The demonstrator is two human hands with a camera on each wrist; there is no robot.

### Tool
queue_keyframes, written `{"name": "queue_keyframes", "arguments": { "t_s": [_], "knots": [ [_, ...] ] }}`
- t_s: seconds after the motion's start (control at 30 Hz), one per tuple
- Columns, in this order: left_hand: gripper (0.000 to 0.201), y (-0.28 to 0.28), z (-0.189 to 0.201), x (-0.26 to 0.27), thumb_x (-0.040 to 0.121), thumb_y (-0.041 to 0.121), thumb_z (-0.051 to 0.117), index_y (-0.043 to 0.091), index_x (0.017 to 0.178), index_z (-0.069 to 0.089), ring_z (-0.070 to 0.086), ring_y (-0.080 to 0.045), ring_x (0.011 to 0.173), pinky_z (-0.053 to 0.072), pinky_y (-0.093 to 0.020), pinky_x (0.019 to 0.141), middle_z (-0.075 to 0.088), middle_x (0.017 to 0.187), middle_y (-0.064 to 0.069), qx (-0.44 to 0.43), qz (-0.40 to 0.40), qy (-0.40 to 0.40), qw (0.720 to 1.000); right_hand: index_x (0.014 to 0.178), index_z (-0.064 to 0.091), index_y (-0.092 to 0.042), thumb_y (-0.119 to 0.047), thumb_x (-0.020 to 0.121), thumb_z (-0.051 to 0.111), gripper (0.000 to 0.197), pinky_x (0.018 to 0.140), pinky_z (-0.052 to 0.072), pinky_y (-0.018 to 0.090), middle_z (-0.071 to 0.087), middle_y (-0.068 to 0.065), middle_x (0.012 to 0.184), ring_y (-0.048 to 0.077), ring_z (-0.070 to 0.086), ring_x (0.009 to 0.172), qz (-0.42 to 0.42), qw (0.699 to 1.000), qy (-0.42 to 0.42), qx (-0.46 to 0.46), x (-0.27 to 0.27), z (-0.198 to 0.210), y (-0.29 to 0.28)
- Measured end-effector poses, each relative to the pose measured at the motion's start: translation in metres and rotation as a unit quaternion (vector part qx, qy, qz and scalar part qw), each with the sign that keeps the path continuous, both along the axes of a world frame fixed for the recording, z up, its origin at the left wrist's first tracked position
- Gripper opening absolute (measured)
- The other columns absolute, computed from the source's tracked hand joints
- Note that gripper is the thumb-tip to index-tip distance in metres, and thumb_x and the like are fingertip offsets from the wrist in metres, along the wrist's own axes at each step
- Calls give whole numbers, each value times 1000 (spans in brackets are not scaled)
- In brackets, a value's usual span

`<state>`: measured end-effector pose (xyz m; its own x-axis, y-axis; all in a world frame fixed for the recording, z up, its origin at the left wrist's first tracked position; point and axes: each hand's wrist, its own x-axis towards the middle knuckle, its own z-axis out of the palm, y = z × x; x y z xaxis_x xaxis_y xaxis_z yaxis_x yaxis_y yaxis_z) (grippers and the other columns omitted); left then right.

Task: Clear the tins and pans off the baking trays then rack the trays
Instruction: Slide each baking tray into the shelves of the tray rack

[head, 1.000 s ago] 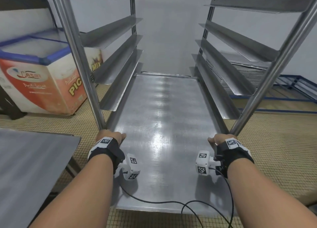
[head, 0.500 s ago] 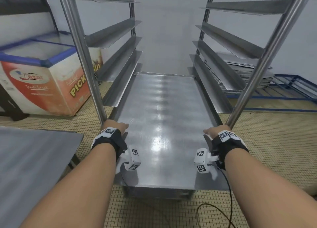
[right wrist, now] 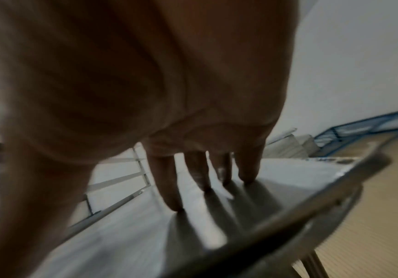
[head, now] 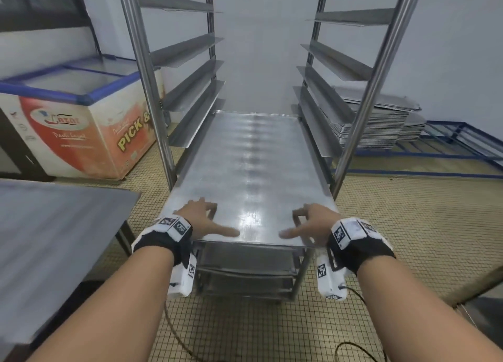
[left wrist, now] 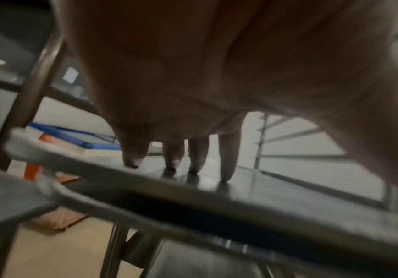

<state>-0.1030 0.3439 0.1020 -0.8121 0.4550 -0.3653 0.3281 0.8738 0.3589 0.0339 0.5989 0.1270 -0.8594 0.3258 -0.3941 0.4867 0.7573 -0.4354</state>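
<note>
Tray point(head: 253, 171) lengthwise into rack point(head: 378, 70) — flat, level

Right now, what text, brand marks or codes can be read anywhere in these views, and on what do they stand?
"PICK &", yellow letters, cut off by the rack post: side of the chest freezer.
Red oval logo and script line under it on the freezer front: too blurred to read.
Black-and-white square codes on the wrist bands: patterns, no words.

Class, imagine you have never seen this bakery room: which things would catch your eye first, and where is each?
First, the shiny tray lying in the steel rack at centre, with the left hand and right hand spread flat on its near end. Next, the red and white freezer at left. Then the stack of trays on the floor behind the rack, at right.
</note>
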Motion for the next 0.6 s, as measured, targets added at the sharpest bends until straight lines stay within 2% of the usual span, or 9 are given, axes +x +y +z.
{"name": "queue_keyframes", "arguments": {
  "t_s": [0.03,0.07,0.1,0.2,0.3,0.37,0.47,0.6],
  "knots": [
    [127,-2,-5,7,43,87,68,33,152,31,14,-26,151,16,-52,120,11,165,1,-29,-29,6,999,134,56,-11,-58,64,84,89,105,41,45,41,6,152,28,47,133,31,999,-12,22,7,-3,-5],
    [134,-4,-10,11,43,85,71,35,155,19,1,-26,152,7,-56,120,0,165,3,-52,-50,19,997,138,52,-14,-58,62,85,94,111,37,48,30,4,158,29,37,140,55,997,-17,47,12,-6,-10],
    [133,-5,-16,14,49,78,77,35,157,12,-5,-26,152,2,-58,119,-5,165,2,-66,-66,42,995,141,47,-16,-54,63,86,96,114,34,49,25,3,159,29,30,144,67,995,-13,70,14,-13,-12],
    [111,-3,-32,15,76,47,79,32,157,4,-7,-29,152,4,-61,119,-7,165,-2,-96,-76,109,986,146,40,-14,-31,81,78,77,117,29,46,32,10,152,30,29,140,100,982,43,156,17,-30,-17],
    [100,1,-39,12,86,26,73,34,157,4,-6,-28,152,5,-59,120,-6,165,-2,-110,-66,137,982,147,35,-16,-28,86,73,73,116,30,47,35,7,148,30,30,136,127,967,57,215,10,-47,-12],
    [99,4,-40,6,85,20,71,33,157,4,-5,-29,152,6,-59,120,-4,165,-2,-110,-69,145,981,146,33,-18,-31,85,72,74,115,29,49,35,5,145,30,30,134,136,960,59,239,1,-56,-6],
    [103,11,-41,-11,82,23,73,34,157,3,-4,-29,152,6,-60,119,-3,165,-2,-107,-70,149,980,148,29,-17,-29,86,69,75,119,21,52,30,7,150,34,23,141,132,956,54,255,-17,-64,1],
    [103,24,-36,-34,80,14,70,33,157,4,-4,-29,152,5,-60,119,-2,165,-3,-106,-73,140,982,155,13,-14,-24,92,61,80,122,9,53,8,9,163,38,4,150,114,955,39,272,-42,-68,9]
  ]
}}
